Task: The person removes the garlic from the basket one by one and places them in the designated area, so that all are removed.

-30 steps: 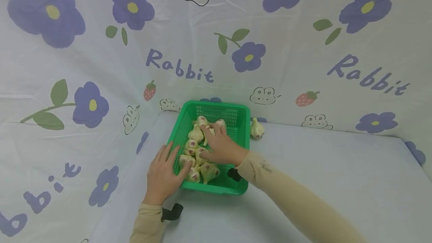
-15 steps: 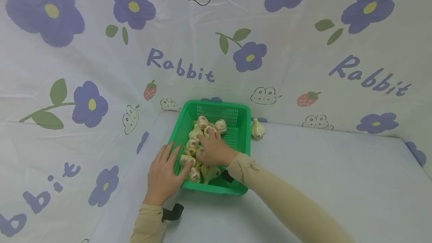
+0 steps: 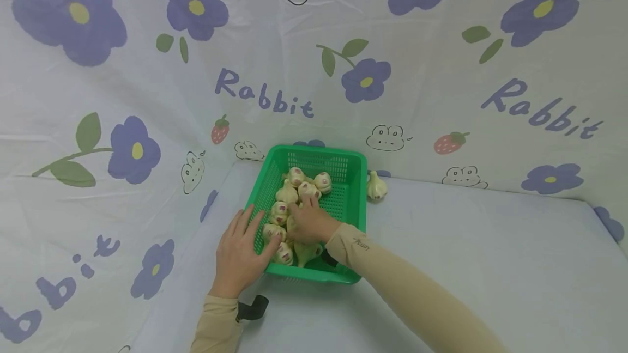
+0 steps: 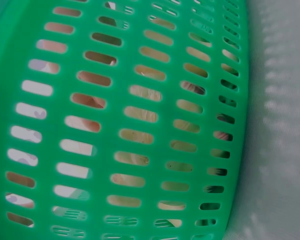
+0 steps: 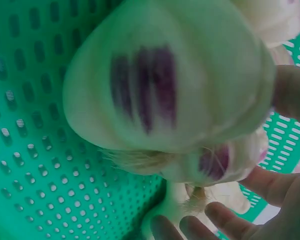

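Note:
Inside a green plastic basket (image 3: 343,277) my right hand (image 3: 314,223) reaches down over several garlic bulbs. Its thumb and index finger lie on either side of one garlic bulb (image 5: 215,162), mostly covered by the hand in the head view. The other fingers (image 5: 225,220) spread loosely below it in the right wrist view. A larger-looking bulb (image 5: 165,80) with purple streaks fills the foreground there. My left hand (image 3: 237,255) rests with extended fingers over the basket's left rim, thumb near the front left bulbs. The left wrist view shows mainly the slotted basket wall (image 4: 160,120).
One garlic bulb (image 3: 376,187) lies on the white table (image 3: 466,266), just outside the basket's right wall. Behind stands a white cloth (image 3: 422,59) printed with flowers. A black wrist mount (image 3: 252,308) sticks out beside the left sleeve.
My right hand has drawn back from the far bulbs, uncovering them, and has lowered around a nearer bulb. The left hand stays at the rim.

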Demonstrator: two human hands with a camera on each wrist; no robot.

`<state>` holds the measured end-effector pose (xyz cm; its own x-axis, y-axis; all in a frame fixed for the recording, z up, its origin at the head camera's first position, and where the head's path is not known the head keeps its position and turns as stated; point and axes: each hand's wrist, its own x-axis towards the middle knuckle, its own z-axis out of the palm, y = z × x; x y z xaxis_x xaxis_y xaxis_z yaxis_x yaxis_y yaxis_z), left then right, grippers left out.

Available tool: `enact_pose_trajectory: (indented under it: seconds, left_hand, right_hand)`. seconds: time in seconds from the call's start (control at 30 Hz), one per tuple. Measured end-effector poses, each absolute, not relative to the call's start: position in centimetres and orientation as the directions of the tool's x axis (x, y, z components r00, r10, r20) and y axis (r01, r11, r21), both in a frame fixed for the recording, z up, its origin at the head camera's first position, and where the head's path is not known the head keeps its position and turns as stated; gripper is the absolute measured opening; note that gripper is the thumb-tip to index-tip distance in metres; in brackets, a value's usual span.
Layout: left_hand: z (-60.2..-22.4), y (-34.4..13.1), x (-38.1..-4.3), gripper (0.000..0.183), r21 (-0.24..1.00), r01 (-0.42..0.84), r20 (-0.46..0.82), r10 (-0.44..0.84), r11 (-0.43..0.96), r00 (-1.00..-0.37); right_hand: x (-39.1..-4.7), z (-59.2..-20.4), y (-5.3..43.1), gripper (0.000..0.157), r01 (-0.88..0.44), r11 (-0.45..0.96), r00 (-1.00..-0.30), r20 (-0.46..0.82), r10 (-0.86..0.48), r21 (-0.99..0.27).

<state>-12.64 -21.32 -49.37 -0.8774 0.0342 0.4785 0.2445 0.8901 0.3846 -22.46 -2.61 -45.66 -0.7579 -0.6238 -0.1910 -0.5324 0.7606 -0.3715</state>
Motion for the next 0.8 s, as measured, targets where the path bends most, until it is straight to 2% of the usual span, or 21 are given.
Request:
enact_pose_trajectory:
  seconds: [0.37,0.57,0.8]
  left_hand:
    - [-49.3,-21.2,-12.7,0.066,0.378,0.24,0.485,0.029,0.894,-0.874]
    - [-49.2,-21.1,-12.6,0.066,0.379,0.239,0.485,0.028,0.894,-0.874]
    - [-49.2,-21.0,-12.6,0.067,0.38,0.238,0.485,0.026,0.894,-0.874]
  right_hand:
    - [-22.7,-46.5,-3.0,0.057,-0.516,0.757,-0.757,-0.2,-0.622,-0.402]
    - [-23.2,-47.5,-3.1,0.046,-0.547,0.742,-0.749,-0.17,-0.641,-0.389]
    - [-23.3,-47.7,-3.0,0.062,-0.533,0.755,-0.76,-0.178,-0.626,-0.382]
